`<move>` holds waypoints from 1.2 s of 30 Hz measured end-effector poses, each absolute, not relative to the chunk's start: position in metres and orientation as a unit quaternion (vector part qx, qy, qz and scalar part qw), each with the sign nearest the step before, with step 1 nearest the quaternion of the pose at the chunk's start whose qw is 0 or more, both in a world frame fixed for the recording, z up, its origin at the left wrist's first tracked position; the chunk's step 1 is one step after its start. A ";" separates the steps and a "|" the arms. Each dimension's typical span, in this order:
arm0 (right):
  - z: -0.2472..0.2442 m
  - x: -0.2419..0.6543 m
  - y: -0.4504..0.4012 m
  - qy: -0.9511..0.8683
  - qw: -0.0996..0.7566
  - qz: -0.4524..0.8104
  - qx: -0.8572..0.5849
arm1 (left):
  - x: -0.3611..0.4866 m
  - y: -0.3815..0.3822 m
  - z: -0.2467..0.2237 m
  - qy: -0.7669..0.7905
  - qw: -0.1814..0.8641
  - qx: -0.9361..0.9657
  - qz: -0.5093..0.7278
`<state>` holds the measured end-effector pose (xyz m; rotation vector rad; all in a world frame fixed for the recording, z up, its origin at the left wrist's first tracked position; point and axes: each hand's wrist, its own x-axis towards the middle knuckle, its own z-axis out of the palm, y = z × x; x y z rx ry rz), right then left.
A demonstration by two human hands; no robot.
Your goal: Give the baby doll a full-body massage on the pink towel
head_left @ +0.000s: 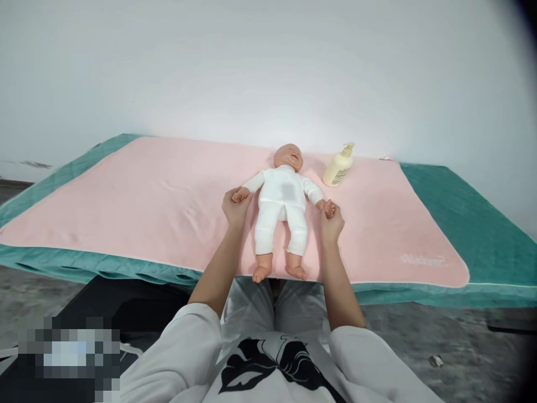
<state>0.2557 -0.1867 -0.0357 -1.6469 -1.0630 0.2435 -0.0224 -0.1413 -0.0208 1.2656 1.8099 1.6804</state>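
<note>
A baby doll [282,193] in a white suit lies on its back on a pink mat [146,201], its head toward the wall and its bare feet near the front edge. My left hand [235,208] is closed around the doll's hand on the left side. On the right side, my right hand [333,223] grips the doll's other hand, with the small fingers showing above mine. Both doll arms are spread out from its body. A pale yellow pump bottle [338,166] stands beside the doll's head and shoulder, to the right.
Beneath the mat is a green quilted cover [474,218], showing at both ends and along the front. A white wall [251,67] rises behind. At lower left is a black surface [138,305] with a pixelated patch; a small scrap [436,361] lies on the grey floor.
</note>
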 end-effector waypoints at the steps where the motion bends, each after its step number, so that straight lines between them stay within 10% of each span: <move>1: -0.036 0.256 -0.190 -0.459 0.532 0.099 -0.704 | -0.024 -0.145 -0.022 0.652 0.176 0.457 0.579; 19: -0.035 0.255 -0.202 -0.505 0.414 0.071 -0.754 | -0.022 -0.164 -0.007 0.746 0.131 0.529 0.383; 27: -0.027 0.245 -0.185 -0.411 0.651 0.120 -0.627 | -0.027 -0.148 -0.018 0.662 0.193 0.428 0.584; 36: -0.014 0.239 -0.115 -0.453 0.718 0.057 -0.525 | -0.005 -0.109 -0.001 0.568 0.183 0.387 0.703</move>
